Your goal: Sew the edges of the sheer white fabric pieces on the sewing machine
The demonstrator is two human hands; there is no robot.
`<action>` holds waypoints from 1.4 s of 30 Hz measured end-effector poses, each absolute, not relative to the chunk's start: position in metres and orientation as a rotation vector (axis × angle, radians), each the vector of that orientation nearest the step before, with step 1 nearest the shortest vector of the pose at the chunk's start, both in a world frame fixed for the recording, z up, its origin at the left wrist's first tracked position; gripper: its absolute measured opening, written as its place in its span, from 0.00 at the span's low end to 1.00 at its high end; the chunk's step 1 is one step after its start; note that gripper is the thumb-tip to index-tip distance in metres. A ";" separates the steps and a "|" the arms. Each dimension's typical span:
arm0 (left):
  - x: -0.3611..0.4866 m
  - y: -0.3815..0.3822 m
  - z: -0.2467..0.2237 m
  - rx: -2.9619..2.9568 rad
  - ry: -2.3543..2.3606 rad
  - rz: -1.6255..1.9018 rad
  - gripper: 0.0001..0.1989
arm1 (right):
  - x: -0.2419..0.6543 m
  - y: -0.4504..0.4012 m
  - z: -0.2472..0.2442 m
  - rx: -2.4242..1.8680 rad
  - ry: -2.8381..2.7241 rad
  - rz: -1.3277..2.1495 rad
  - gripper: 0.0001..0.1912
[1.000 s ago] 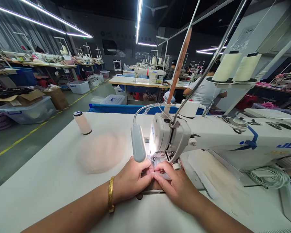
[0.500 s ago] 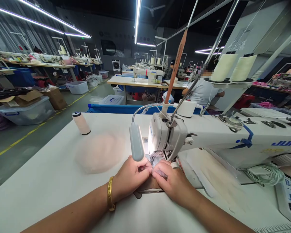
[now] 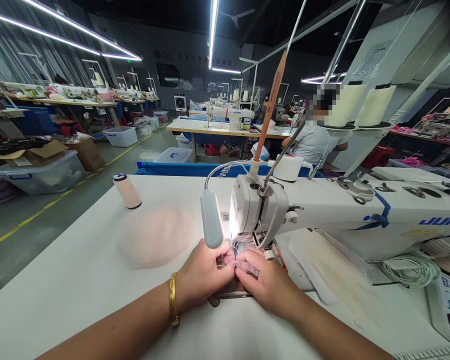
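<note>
Just in front of the needle area of a white sewing machine (image 3: pixel 315 197), my two hands almost meet. My left hand (image 3: pixel 206 272), with a gold bangle at the wrist, is closed in a pinch on a thin, pale, sheer piece of fabric (image 3: pixel 248 268). My right hand (image 3: pixel 268 280) pinches the same fabric from the other side. Part of the cloth lies hidden under the fingers and near the presser foot. A grey lamp head (image 3: pixel 212 220) hangs right above my left hand and lights the spot.
Left on the white table (image 3: pixel 86 280) lies a sheer beige fabric piece (image 3: pixel 155 237), with a peach thread spool (image 3: pixel 127 191) behind it. More pale fabric (image 3: pixel 333 270) and a coil of light green cord (image 3: pixel 410 268) lie under the machine arm. A co-worker (image 3: pixel 311 140) sits beyond.
My hands stay at nearly the same place, with the fingers shifted slightly on the fabric. The whole view has moved very little.
</note>
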State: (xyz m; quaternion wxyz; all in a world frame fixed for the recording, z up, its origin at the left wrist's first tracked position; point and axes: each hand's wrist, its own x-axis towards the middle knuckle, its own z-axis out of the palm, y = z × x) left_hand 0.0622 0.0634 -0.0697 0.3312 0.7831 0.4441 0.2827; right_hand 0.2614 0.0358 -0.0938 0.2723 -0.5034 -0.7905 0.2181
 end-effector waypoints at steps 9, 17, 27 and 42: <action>0.062 0.066 -0.078 2.215 1.153 0.927 0.10 | 0.262 0.039 -0.099 -1.367 -2.138 0.527 0.17; 0.060 0.066 -0.074 2.196 1.172 0.873 0.10 | 0.262 0.040 -0.099 -1.358 -2.117 0.513 0.20; 0.055 0.066 -0.067 2.278 1.050 0.851 0.14 | 0.263 0.037 -0.092 -1.351 -2.110 0.548 0.12; 0.043 0.060 -0.077 2.761 0.791 0.768 0.15 | 0.278 0.030 -0.092 -1.104 -2.354 0.200 0.13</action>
